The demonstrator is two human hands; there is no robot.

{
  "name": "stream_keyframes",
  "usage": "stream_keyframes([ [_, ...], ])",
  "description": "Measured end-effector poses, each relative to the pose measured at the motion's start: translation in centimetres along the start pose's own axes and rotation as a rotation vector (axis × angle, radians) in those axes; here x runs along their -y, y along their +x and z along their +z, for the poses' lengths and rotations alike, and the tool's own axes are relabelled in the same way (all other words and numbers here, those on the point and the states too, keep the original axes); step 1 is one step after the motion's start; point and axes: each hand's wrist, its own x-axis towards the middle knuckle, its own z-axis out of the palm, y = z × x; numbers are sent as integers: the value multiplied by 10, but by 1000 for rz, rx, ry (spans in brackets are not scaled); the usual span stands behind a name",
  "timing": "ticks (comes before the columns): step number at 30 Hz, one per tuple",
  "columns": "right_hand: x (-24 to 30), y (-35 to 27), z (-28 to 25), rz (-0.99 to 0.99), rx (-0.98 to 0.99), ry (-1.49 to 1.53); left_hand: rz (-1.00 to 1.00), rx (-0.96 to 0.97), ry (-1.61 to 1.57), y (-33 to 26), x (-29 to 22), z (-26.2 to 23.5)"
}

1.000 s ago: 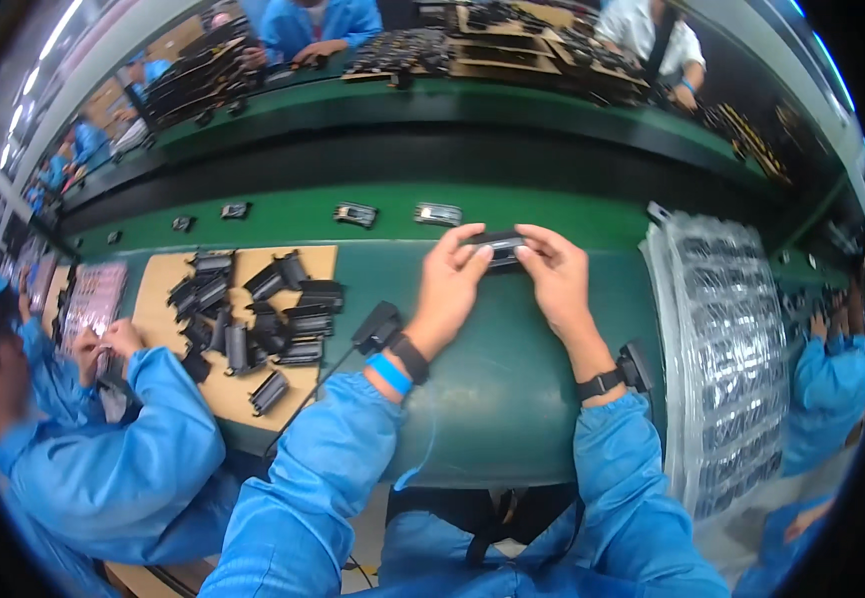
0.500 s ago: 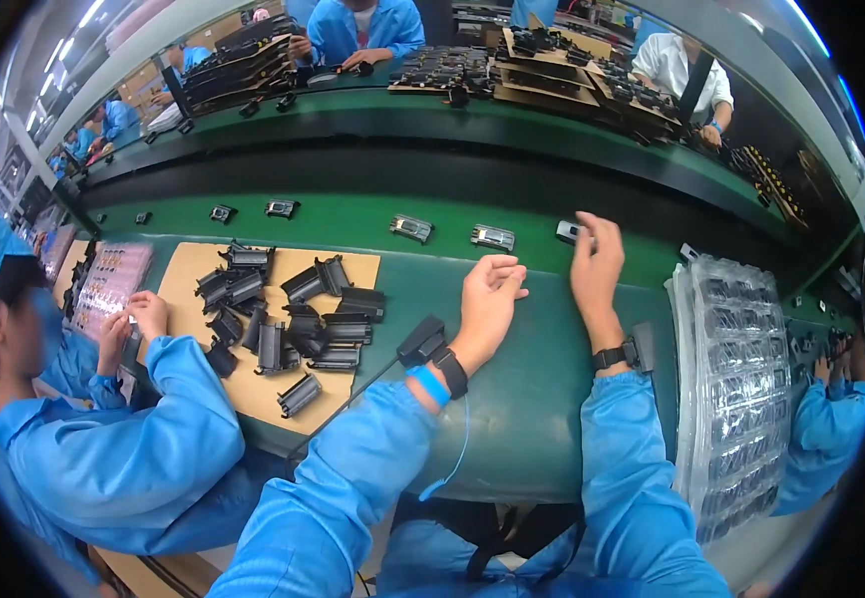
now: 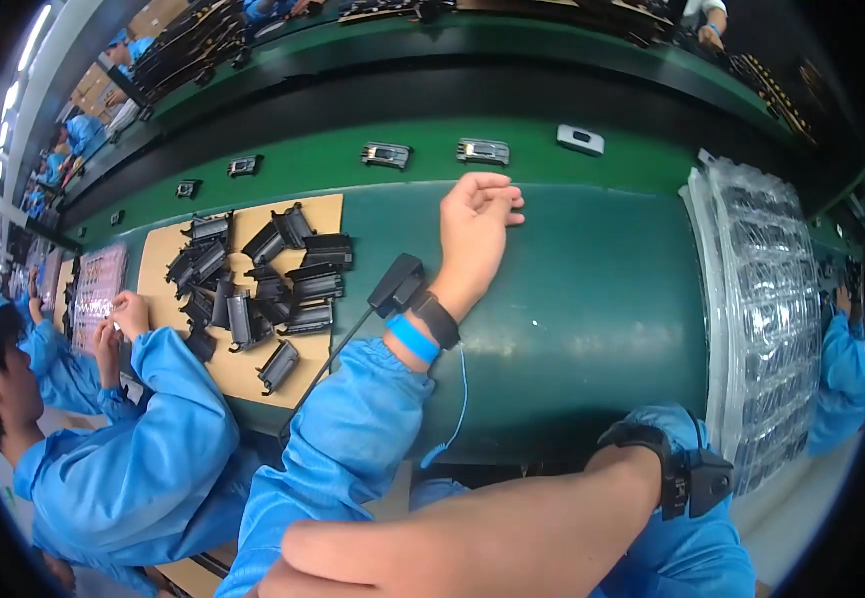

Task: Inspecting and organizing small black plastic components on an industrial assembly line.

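We find the silver-framed module (image 3: 483,150) between twelve and one o'clock, lying on the green belt (image 3: 325,159). Our left hand (image 3: 479,224) hovers just below it over the bench mat (image 3: 592,279), apart from it: fingers loosely bent, hand half open. Pale-shelled module (image 3: 580,140) with a dark oblong window on the belt, between one and two o'clock, well apart from either of our hands. More silver-framed modules run along the belt toward ten o'clock. Our right hand (image 3: 382,558) sits large and blurred between six and seven o'clock, its fingers cut off by the lower edge; we cannot tell whether it is open or closed. Both wrists carry black strapped devices; the left also wears a blue wristband (image 3: 413,340). At nine o'clock, a cardboard sheet (image 3: 324,210) bears a loose heap of black trough-shaped housings (image 3: 243,320), some overlapping. At three o'clock we note a stack of clear plastic trays (image 3: 761,299), upper ones wrinkled with glare. At eight o'clock, a co-worker (image 3: 138,439) in blue works beside us, hands close together near a pink tray (image 3: 98,289).
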Motion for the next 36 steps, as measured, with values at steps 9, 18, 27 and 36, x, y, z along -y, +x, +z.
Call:
stream_keyframes([
  [9,3,-2,38,35,-408,-170,-14,3,-24,-8,3,-4],
  [18,0,4,10,57,-196,-132,-7,-31,-46,2,2,-4],
  [27,-157,-56,-54,608,-16,-639,60,-99,-53,-3,-1,-24],
  [36,-240,-206,-88,914,-69,-702,141,-237,-58,-1,5,-10],
])
